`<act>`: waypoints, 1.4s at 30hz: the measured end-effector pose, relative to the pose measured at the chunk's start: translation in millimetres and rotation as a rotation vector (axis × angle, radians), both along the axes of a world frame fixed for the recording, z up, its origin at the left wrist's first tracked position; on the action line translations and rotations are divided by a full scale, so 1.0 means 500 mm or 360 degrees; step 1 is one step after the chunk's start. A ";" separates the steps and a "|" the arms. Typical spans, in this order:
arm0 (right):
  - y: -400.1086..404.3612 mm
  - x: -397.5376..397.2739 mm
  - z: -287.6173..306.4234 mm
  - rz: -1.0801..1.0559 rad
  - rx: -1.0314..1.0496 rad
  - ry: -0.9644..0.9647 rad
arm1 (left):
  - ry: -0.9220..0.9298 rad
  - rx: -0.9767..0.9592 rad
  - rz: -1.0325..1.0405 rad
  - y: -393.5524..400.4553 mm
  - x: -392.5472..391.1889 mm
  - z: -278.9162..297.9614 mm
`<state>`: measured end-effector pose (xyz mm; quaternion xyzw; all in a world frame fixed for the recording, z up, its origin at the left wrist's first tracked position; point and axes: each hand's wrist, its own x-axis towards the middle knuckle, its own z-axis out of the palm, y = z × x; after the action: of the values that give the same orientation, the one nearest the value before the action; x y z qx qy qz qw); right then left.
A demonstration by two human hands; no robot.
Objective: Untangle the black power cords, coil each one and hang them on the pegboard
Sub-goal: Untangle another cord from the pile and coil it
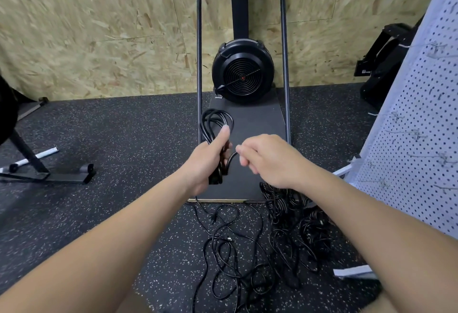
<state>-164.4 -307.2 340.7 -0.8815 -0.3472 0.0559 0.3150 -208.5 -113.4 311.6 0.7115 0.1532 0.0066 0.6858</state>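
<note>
Left hand (210, 161) fist-gripped round a gathered coil of black power cord (216, 124), thumb up along the loops; the loops stand above the fist and a plug end hangs below it. This grip likely keeps the finished turns from springing apart while more cord is added. Right hand (266, 160) just beside it, fingers curled, pinching the free run of the same cord (231, 157) where it leaves the coil. Judged to be feeding or wrapping the next turn.

Remaining cords on the speckled rubber floor (99, 126) below the forearms: a loose tangle of thin cords (230, 245) and a denser heap (297, 216) to its right, partly touching. White pegboard (421, 139) stands at right with wire hooks (418, 135), nothing hung on the visible part. Black fan machine (241, 74) on its platform ahead.

How many cords lie in the heap cannot be counted. Right fingertips hidden behind knuckles. Pegboard cut off by the frame edge; hooks blurred.
</note>
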 end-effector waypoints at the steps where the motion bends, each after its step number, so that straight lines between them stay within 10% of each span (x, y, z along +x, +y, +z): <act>1: -0.002 0.005 0.000 -0.0036 0.0000 -0.0001 | 0.0055 -0.0056 -0.0097 -0.005 -0.005 0.006; 8: 0.000 0.002 0.002 -0.0013 0.0255 0.0489 | 0.0002 -0.0009 -0.0848 -0.028 -0.023 -0.015; 13: -0.033 0.028 0.004 -0.0005 0.0451 0.0868 | 0.0008 -0.0047 -0.0813 0.000 -0.020 -0.020; 24: -0.064 0.050 0.018 -0.0172 0.0282 0.0196 | -0.0114 -0.0187 -0.0236 0.032 0.010 -0.026; 37: 0.009 0.022 0.026 -0.0333 0.0441 -0.0528 | -0.0121 0.0037 -0.0708 -0.077 -0.029 -0.022; 42: 0.029 0.020 0.012 -0.0335 0.0853 -0.0281 | -0.0172 -0.0284 -0.0706 -0.093 -0.034 -0.011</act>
<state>-154.4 -292.9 346.9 -0.7996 -0.2824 -0.1475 0.5091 -225.6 -160.0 305.9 0.6629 -0.0437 -0.1197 0.7378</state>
